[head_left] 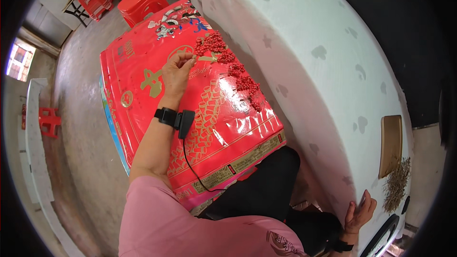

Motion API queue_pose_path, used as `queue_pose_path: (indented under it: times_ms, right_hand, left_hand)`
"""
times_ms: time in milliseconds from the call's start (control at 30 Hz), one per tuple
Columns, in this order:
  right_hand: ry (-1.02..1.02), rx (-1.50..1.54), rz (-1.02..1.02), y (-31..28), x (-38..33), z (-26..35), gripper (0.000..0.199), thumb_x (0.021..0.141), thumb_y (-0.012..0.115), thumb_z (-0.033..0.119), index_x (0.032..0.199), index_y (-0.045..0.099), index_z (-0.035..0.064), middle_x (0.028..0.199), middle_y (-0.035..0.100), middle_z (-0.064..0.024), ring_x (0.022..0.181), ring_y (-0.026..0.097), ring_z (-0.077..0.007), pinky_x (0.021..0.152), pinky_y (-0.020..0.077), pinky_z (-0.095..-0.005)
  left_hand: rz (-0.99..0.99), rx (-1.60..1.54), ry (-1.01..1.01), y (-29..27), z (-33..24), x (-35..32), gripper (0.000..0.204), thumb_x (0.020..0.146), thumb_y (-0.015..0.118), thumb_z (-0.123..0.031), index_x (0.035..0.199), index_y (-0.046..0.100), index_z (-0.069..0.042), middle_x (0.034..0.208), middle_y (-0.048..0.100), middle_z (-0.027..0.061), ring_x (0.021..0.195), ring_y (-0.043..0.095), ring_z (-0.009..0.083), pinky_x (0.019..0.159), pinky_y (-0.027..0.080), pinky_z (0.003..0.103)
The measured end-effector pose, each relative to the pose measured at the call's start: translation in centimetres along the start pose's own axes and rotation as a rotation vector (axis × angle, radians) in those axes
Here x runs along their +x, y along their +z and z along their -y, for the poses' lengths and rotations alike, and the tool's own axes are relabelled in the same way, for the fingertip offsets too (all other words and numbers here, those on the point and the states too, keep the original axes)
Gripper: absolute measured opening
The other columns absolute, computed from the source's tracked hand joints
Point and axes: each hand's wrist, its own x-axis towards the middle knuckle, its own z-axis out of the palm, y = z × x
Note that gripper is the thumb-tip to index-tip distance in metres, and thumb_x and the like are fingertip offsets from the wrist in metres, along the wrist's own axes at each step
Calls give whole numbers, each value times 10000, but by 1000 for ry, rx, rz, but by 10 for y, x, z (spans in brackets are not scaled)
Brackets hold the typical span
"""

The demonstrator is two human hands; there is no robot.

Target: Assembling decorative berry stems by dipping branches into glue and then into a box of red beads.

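My left hand (177,78) reaches over a glossy red printed sheet (147,71), its thumb and fingertips pinched together. Whatever is between the fingertips, if anything, is too small to make out. Just right of the fingertips, several bunches of small red berry-like beads (247,85) lie in a row along the sheet's right edge. My right hand (360,213) rests at the near edge of a white cloth-covered table (295,43), thumb and fingers apart and nothing visible in it.
A bundle of dry twigs (397,185) and a brown tray-like rectangle (390,145) lie at the white table's right end. Red plastic stools (143,2) stand beyond the sheet. A black cable (190,164) runs from the device on my left wrist.
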Motion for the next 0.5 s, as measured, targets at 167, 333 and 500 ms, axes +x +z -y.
queue_pose_path:
  times_ms: [167, 333, 500]
  right_hand:
    - [17, -12, 4, -1, -1, 2, 441, 839, 619, 197, 1216, 542, -16, 892, 480, -144, 803, 507, -281, 709, 437, -358]
    - [29, -29, 3, -1, -2, 3, 446, 829, 630, 194, 1216, 545, -11, 898, 486, -143, 789, 506, -283, 694, 439, -355]
    - [-6, 6, -87, 0, 0, 4, 475, 791, 682, 238, 1183, 583, -11, 856, 503, -134, 761, 501, -286, 671, 434, -354]
  left_hand:
    - [251, 107, -2, 48, -31, -72, 123, 845, 666, -24, 967, 667, -7, 850, 681, 32, 795, 633, 98, 707, 515, 236]
    - [452, 259, 47, 83, -31, -142, 155, 824, 684, -66, 974, 668, -30, 801, 690, 107, 747, 671, 169, 680, 527, 285]
    - [472, 361, 80, 94, -2, -166, 135, 817, 683, -57, 952, 670, -44, 830, 689, 79, 747, 662, 144, 675, 527, 272]
